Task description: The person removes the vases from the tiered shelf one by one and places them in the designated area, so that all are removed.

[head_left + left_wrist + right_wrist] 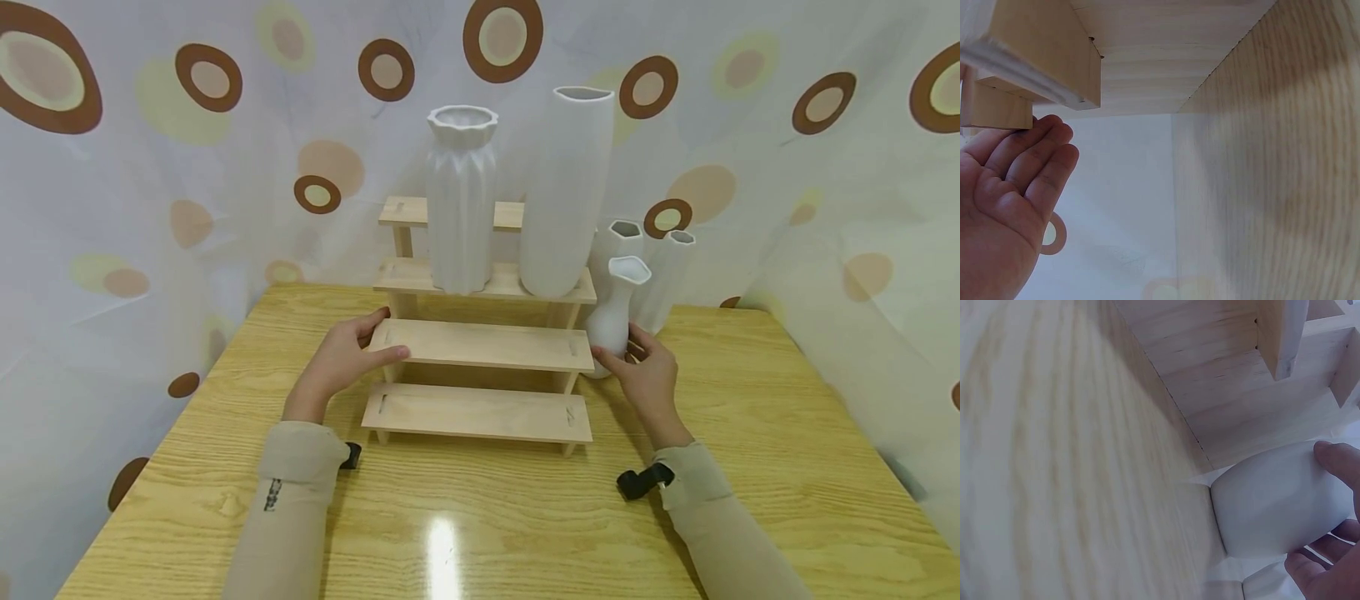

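A pale wooden stepped stand (480, 343) stands on the table. My left hand (341, 362) holds the left end of its second step from the bottom, thumb over the top. In the left wrist view the fingers (1041, 150) reach beside a wooden support. My right hand (651, 379) grips the lower body of a small white vase (611, 321) with a flared mouth, beside the stand's right end. The right wrist view shows this vase (1279, 500) with its base at the tabletop, thumb and fingers on either side.
On the stand's third step are a pleated white vase (461, 208) and a tall smooth white vase (566, 192). Two slim white vases, one of them a ribbed one (663, 283), stand behind the held vase. A patterned sheet (247, 167) hangs behind the table (525, 517).
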`<state>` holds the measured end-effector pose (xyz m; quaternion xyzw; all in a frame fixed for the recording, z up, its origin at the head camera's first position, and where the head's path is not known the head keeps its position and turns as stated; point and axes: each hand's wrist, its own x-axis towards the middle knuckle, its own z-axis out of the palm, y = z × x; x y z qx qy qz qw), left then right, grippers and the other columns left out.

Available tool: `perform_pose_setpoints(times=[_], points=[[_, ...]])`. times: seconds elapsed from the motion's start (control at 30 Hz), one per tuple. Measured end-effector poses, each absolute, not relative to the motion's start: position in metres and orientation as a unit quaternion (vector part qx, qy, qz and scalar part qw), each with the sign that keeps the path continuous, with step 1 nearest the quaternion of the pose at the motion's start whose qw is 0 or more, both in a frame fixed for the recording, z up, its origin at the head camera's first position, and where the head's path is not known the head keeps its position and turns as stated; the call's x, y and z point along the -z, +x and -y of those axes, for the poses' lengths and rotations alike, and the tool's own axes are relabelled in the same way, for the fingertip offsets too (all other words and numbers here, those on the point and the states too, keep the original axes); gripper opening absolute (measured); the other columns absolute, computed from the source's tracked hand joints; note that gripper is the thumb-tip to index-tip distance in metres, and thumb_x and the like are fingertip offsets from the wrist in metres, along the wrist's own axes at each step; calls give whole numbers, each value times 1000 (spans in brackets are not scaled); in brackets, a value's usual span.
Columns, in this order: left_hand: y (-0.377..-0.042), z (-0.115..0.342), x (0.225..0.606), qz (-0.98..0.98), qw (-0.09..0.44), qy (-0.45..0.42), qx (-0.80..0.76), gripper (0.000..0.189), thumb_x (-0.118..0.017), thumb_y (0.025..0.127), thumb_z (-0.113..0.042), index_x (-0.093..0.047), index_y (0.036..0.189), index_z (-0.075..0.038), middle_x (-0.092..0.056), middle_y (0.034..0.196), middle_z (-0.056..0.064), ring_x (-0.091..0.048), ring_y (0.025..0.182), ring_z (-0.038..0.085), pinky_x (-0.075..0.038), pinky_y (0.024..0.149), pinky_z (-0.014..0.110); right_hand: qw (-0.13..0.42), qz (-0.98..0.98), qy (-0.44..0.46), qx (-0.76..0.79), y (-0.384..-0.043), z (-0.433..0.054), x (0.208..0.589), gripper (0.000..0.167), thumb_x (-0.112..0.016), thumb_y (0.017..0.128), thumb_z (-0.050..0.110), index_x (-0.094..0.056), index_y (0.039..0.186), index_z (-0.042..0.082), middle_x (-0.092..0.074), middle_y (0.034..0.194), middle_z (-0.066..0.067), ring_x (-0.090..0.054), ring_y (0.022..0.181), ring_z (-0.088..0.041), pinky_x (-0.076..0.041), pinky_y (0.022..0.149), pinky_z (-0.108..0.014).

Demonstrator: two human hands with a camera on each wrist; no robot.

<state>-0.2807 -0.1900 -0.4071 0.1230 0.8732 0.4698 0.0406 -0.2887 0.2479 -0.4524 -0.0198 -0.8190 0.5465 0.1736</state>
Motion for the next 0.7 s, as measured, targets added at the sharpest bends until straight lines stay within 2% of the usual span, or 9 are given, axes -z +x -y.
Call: perform_pose_setpoints(times=[0.33, 0.7], points=[[-281, 190, 408, -875, 39, 125, -465, 99, -73, 81, -60, -30, 156, -10, -33, 157, 10, -38, 139, 33, -35, 110, 51, 175, 798, -36, -575, -282, -252, 440, 66, -82, 83, 20, -54, 140, -1, -52, 141, -16, -52, 127, -31, -41, 106, -44], [-282, 191, 409, -877, 39, 122, -464, 100, -73, 80, -61, -32, 156, -11, -34, 156, 9, -38, 139, 33, -35, 109, 51, 185, 803, -40, -565, -278, -252, 430, 66, -83, 82, 27, -58, 136, -1, -58, 135, -15, -55, 122, -31, -44, 104, -42]])
